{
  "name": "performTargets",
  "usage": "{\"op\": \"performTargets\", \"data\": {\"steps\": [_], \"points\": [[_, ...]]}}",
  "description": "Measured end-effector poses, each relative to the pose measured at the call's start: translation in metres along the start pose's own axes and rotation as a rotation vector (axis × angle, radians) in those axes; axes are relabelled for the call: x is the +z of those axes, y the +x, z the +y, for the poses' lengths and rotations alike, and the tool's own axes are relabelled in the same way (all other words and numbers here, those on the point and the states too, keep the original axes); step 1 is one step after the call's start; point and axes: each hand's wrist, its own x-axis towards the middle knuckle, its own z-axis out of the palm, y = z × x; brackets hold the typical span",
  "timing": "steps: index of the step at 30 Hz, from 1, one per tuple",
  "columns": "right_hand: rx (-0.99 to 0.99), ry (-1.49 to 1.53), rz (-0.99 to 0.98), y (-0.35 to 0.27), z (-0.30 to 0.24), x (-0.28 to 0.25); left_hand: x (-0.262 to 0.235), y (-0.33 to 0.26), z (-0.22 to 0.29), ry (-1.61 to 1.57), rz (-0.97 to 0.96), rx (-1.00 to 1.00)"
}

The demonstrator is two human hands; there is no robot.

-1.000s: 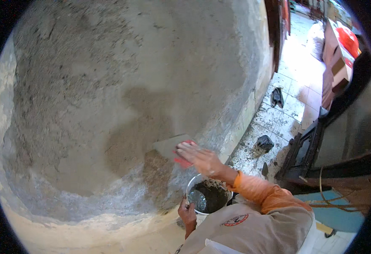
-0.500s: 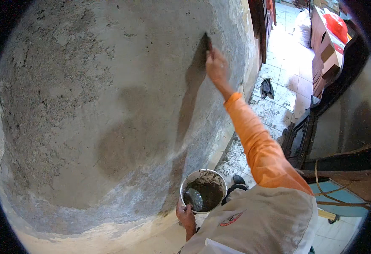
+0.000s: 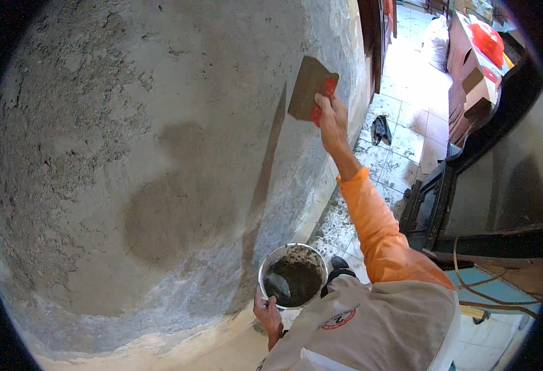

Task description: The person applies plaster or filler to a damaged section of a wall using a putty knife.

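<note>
My right hand (image 3: 333, 117) grips the red handle of a broad putty knife (image 3: 309, 88), its flat blade coated with grey-brown mortar. The blade is held up in front of the plastered wall (image 3: 222, 93); I cannot tell whether its edge touches. Down near my body, my left hand (image 3: 268, 314) grasps the rim of a white bucket (image 3: 262, 272), thumb over the edge. Wet, dark mortar (image 3: 302, 281) lies inside that bucket, with a shiny patch at its left side. The wall is smooth grey in the middle and rough and crumbly toward the left.
Splattered floor tiles (image 3: 401, 148) run along the wall's foot, with a dark crumpled item (image 3: 381, 130) on them. On the right stand dark wooden furniture (image 3: 451, 198) and a cardboard box (image 3: 478, 89) beside a red object (image 3: 486, 43). A white sack (image 3: 435, 43) sits farther back.
My right hand has drawn slightly down and right, and the putty knife has turned from edge-on to show its broad blade. My left hand keeps holding the bucket.
</note>
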Motion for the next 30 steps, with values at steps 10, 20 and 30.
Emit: {"op": "performTargets", "data": {"steps": [10,20,30], "points": [[-0.065,-0.113,0.207,0.058,0.008,-0.015,-0.007,0.009,0.001,-0.014,-0.064,0.074],[-0.378,-0.674,0.307,0.170,0.022,0.073,-0.009,0.021,-0.006,0.034,-0.080,-0.141],[-0.242,-0.440,-0.113,-0.017,0.023,0.008,0.010,0.051,-0.004,-0.140,-0.163,0.050]]}}
